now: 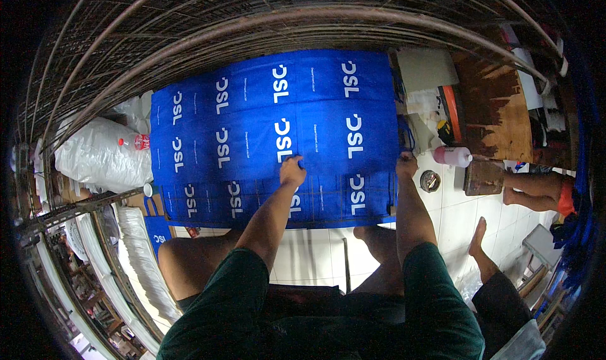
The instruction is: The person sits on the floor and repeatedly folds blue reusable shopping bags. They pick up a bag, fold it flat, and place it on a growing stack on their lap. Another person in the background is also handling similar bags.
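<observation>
A wide blue fabric sheet [322, 114] with rows of white print spreads out in front of me, its near part hanging over dark bars. My left hand [292, 171] is closed, its fingers pinching the sheet near the middle, along a crosswise fold or overlap. At the sheet's right edge my right hand [407, 164] is also closed, with the fingers curled around the border of the fabric. The exact grip of its fingertips is partly hidden.
A metal rack [303, 19] arches over the far side. To the left sits a stuffed clear plastic bag [101, 155]. On the right are a pink-filled bottle [452, 156], a round tin [430, 181] and a wooden block [483, 177]. Other people's bare legs [533, 186] reach in there.
</observation>
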Demonstrator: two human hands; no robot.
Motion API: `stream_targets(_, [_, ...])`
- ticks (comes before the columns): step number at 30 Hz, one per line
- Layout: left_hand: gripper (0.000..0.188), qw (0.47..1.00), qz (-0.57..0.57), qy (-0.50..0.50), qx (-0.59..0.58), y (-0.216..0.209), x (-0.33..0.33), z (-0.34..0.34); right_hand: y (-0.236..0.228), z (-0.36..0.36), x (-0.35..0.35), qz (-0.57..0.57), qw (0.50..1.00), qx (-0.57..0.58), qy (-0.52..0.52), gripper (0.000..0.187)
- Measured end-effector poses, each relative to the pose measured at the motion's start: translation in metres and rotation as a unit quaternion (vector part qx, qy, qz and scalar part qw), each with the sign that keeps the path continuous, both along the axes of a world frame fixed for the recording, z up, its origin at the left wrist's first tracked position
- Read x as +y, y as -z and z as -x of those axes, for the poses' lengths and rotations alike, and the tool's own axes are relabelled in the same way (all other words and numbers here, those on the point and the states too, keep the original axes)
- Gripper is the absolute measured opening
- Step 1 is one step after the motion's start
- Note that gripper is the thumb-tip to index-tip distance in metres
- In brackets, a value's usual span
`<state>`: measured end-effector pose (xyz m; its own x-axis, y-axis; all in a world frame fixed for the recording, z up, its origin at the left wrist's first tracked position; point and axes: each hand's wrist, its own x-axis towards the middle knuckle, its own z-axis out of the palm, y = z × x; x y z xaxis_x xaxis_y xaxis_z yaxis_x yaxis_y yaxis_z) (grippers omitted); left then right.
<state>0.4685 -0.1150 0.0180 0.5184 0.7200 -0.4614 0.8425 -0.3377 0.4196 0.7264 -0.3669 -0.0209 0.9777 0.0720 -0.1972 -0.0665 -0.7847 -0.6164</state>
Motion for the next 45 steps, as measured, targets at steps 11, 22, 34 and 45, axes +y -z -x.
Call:
stream_targets(11, [0.031,0.999,0.029,0.008,-0.036,-0.05,-0.015,0.102,-0.056,0.045,0.053,-0.036,0.973,-0.126,-0.191,0.024])
stream_targets(22, [0.047,0.959,0.092,-0.076,-0.258,-0.012,0.059,0.21,-0.242,0.137,0.003,0.018,0.823,-0.064,-0.564,0.027])
stream_targets(34, [0.06,0.959,0.174,0.131,-0.183,-0.206,0.017,0.174,-0.324,0.231,-0.121,0.027,0.928,-0.172,-0.329,0.02])
stream_targets(45, [0.061,0.949,0.205,0.094,-0.22,-0.288,0.033,0.282,-0.352,0.229,-0.105,0.055,0.966,-0.116,-0.224,0.027])
